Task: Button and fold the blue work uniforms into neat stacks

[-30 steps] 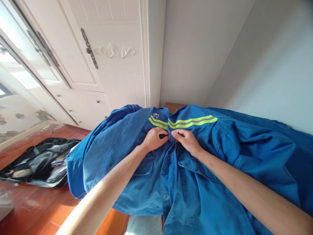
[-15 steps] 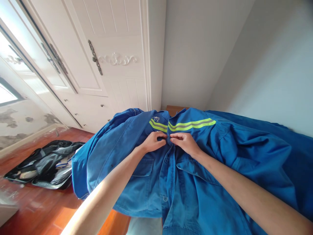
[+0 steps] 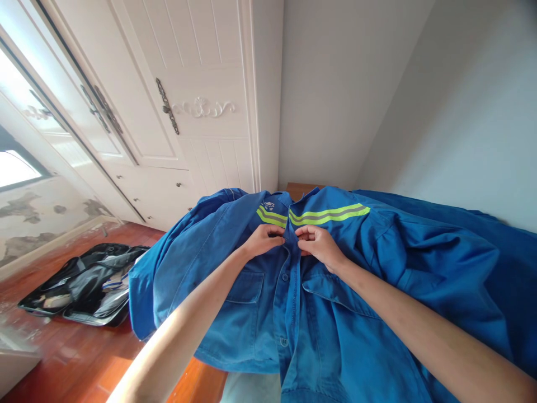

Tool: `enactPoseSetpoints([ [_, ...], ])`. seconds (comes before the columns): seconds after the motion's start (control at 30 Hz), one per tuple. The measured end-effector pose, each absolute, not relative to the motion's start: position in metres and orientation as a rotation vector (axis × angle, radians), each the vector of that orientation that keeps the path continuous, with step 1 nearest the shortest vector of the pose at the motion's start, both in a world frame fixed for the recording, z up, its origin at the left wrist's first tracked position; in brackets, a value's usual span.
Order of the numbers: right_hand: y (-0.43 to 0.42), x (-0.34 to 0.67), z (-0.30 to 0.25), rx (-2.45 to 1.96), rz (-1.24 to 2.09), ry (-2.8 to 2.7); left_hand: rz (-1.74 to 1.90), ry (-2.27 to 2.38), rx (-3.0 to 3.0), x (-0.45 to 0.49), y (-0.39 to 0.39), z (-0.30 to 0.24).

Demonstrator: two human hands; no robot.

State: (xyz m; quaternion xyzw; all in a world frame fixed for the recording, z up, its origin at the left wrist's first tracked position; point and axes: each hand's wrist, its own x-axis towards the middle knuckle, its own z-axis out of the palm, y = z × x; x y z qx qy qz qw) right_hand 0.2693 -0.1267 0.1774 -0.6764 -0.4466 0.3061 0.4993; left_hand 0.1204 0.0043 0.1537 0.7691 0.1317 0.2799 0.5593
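A blue work jacket (image 3: 247, 324) lies spread out front side up, with a yellow-green and grey reflective stripe (image 3: 331, 214) across the chest. My left hand (image 3: 267, 239) pinches the left front edge just below the stripe. Opposite it, my right hand (image 3: 318, 244) pinches the right front edge, its thumb and fingers pressed together on the cloth. Below the hands the placket hangs partly apart, and two buttons show, the lower button (image 3: 284, 341) near the hem. White lettering (image 3: 268, 206) marks the chest above the stripe. Whatever button lies between my fingertips is hidden.
More blue cloth (image 3: 516, 268) lies on the right. An open black suitcase (image 3: 79, 285) with packed items rests on the reddish wooden floor (image 3: 79, 358) at left. Behind stand a white wardrobe (image 3: 210, 78) and a grey wall (image 3: 335, 84).
My right hand has shifted slightly right, widening the gap between the hands. My left hand stays at the front edge. The view has turned a little left.
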Motion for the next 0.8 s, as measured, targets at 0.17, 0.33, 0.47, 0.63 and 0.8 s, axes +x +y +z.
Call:
enactPoseSetpoints([
  [0.17,-0.133,0.26,0.172,-1.875,0.031,-1.592,0.628,0.318,1.562,0.121,0.004,0.153],
  [0.33,-0.136,0.256,0.171,-1.782,-0.418,-1.913,0.627,0.31,1.448,0.121,0.004,0.153],
  [0.47,-0.134,0.259,0.175,-1.721,-0.47,-1.944,0.621,0.295,1.41,0.122,0.004,0.152],
  [0.63,-0.132,0.264,0.176,-1.739,-0.433,-1.932,0.603,0.295,1.395,0.121,0.004,0.153],
  [0.8,-0.131,0.266,0.175,-1.732,-0.466,-2.029,0.592,0.29,1.362,0.119,0.004,0.155],
])
